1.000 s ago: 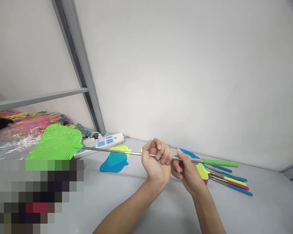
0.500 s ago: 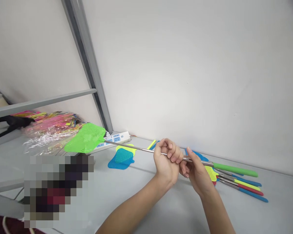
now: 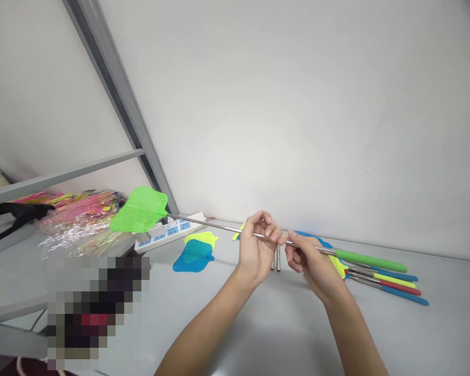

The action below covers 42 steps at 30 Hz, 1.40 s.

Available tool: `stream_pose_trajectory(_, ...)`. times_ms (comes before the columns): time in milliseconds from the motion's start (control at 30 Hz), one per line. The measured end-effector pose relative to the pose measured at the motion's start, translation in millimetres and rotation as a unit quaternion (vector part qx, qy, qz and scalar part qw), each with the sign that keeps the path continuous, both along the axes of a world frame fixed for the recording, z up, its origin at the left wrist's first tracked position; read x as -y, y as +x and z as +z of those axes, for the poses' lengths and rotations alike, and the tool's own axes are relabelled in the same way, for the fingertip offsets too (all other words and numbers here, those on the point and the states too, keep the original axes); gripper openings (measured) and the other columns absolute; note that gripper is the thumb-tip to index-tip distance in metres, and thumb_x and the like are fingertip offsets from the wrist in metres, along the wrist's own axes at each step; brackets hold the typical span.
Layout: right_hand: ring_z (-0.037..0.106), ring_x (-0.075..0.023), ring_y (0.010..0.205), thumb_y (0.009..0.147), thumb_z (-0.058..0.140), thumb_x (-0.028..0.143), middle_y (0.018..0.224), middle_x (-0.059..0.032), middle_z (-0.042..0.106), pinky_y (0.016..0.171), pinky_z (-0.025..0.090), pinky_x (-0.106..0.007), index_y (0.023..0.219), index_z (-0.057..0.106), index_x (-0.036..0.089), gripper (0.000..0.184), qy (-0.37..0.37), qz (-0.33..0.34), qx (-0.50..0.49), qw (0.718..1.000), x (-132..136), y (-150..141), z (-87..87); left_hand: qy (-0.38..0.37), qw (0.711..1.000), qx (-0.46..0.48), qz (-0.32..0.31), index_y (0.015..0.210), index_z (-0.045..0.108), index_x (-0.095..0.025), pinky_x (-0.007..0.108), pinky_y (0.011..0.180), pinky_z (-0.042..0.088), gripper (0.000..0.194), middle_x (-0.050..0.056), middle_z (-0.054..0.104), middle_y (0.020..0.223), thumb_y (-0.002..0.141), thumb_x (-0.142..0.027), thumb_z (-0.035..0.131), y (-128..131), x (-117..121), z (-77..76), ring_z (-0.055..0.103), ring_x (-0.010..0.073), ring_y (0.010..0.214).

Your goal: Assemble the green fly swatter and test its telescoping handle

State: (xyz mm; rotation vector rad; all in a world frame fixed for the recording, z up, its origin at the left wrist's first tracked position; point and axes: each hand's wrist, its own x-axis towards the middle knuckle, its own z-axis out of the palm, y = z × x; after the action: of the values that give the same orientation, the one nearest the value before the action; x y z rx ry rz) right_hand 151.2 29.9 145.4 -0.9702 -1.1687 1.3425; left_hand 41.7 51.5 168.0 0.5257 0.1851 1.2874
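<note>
A telescopic fly swatter (image 3: 223, 226) with a green perforated head and green grip is held above the table, its head to the left. My left hand (image 3: 260, 245) curls loosely around the middle of its metal rod, palm turned up. Nearer the green grip, my right hand (image 3: 307, 256) pinches the rod between thumb and fingers. Behind the right hand lie several swatters with blue, yellow and red grips (image 3: 399, 287), their heads partly hidden. Two metal tube ends (image 3: 278, 258) show between my hands.
Left of my hands, blue (image 3: 194, 257) and yellow (image 3: 201, 239) swatter heads overlap on the grey table (image 3: 203, 318). A white power strip (image 3: 172, 231) lies behind them, near a metal shelf post (image 3: 129, 104). Plastic-wrapped colourful items (image 3: 82, 214) rest further left.
My hands have moved slightly apart along the rod, and the metal tube ends now show between them. The view has shifted and tilted a little.
</note>
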Motion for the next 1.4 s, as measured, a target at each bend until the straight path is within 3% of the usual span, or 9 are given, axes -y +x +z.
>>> stream_pose_trajectory(167,0.026,-0.0083,0.042,0.081,0.043,0.034,0.041,0.0031,0.032,0.044,0.021,-0.026,0.042,0.048,0.016,0.044,0.023,-0.066,-0.071,0.995,-1,4,1.0,0.039,0.986,-0.150,-0.065,0.063,0.055,-0.013,0.027,0.068,0.042,0.025,0.003,0.052,0.070,0.080,-0.026,0.042,-5,-3,4.9,0.052,0.0129,0.069)
stream_pose_trajectory(367,0.024,-0.0074,0.042,0.081,0.044,0.032,0.044,0.0036,0.028,0.043,0.019,-0.026,0.041,0.048,0.015,0.043,0.025,-0.102,-0.117,0.988,-3,14,5.0,0.083,0.941,-0.307,-0.112,0.079,0.062,-0.012,0.031,0.069,0.042,0.032,0.007,0.058,0.076,0.081,-0.037,0.041,-36,-17,10.0,0.057,0.0156,0.065)
stream_pose_trajectory(567,0.026,-0.0076,0.041,0.080,0.044,0.032,0.047,0.0029,0.028,0.043,0.020,-0.027,0.041,0.048,0.016,0.043,0.042,-0.129,-0.153,0.979,-3,26,8.8,0.121,0.939,-0.318,0.048,0.081,0.063,-0.010,0.028,0.063,0.043,0.032,0.009,0.058,0.072,0.081,-0.035,0.044,-88,-32,22.9,0.055,0.0163,0.064)
stream_pose_trajectory(733,0.027,-0.0070,0.041,0.081,0.043,0.032,0.046,0.0030,0.026,0.043,0.021,-0.026,0.039,0.047,0.016,0.045,0.051,-0.125,-0.174,0.975,-1,32,10.4,0.160,0.955,-0.233,0.087,0.058,0.059,-0.014,0.029,0.059,0.041,0.036,0.001,0.045,0.051,0.078,-0.042,0.048,-104,-31,26.3,0.049,0.0136,0.052)
stream_pose_trajectory(900,0.027,-0.0068,0.040,0.081,0.043,0.032,0.046,0.0029,0.027,0.042,0.021,-0.026,0.040,0.048,0.016,0.044,0.047,-0.140,-0.177,0.973,-2,33,8.2,0.117,0.985,-0.066,0.110,0.039,0.040,-0.019,0.029,0.048,0.037,0.053,-0.003,0.032,0.041,0.075,-0.058,0.035,-99,-28,26.5,0.035,0.0097,0.035)
stream_pose_trajectory(967,0.027,-0.0067,0.040,0.081,0.042,0.032,0.046,0.0028,0.027,0.042,0.021,-0.026,0.039,0.047,0.016,0.045,0.040,-0.140,-0.182,0.973,-3,33,7.4,0.110,0.988,-0.048,0.099,0.038,0.040,-0.019,0.029,0.047,0.036,0.053,-0.004,0.030,0.040,0.072,-0.060,0.039,-96,-29,25.2,0.033,0.0091,0.033)
stream_pose_trajectory(1133,0.027,-0.0064,0.040,0.081,0.042,0.031,0.045,0.0027,0.026,0.041,0.022,-0.025,0.038,0.046,0.015,0.046,0.028,-0.138,-0.190,0.972,-2,30,7.2,0.189,0.954,-0.233,0.007,0.054,0.059,-0.016,0.027,0.054,0.036,0.030,0.000,0.045,0.053,0.068,-0.043,0.060,-77,-29,15.4,0.045,0.0115,0.047)
stream_pose_trajectory(1267,0.027,-0.0065,0.040,0.080,0.043,0.032,0.045,0.0031,0.026,0.040,0.022,-0.025,0.039,0.045,0.015,0.045,0.010,-0.135,-0.196,0.971,-1,19,6.7,0.212,0.905,-0.360,-0.078,0.066,0.064,-0.014,0.026,0.058,0.036,0.028,0.004,0.051,0.059,0.075,-0.038,0.052,-48,-21,7.5,0.047,0.0131,0.055)
stream_pose_trajectory(1400,0.030,-0.0071,0.040,0.080,0.044,0.034,0.044,0.0033,0.027,0.042,0.026,-0.024,0.039,0.045,0.016,0.045,-0.011,-0.106,-0.186,0.977,-1,6,5.2,0.218,0.889,-0.384,-0.120,0.069,0.065,-0.017,0.027,0.061,0.037,0.030,0.003,0.052,0.057,0.079,-0.038,0.046,-23,-8,5.6,0.047,0.0132,0.054)
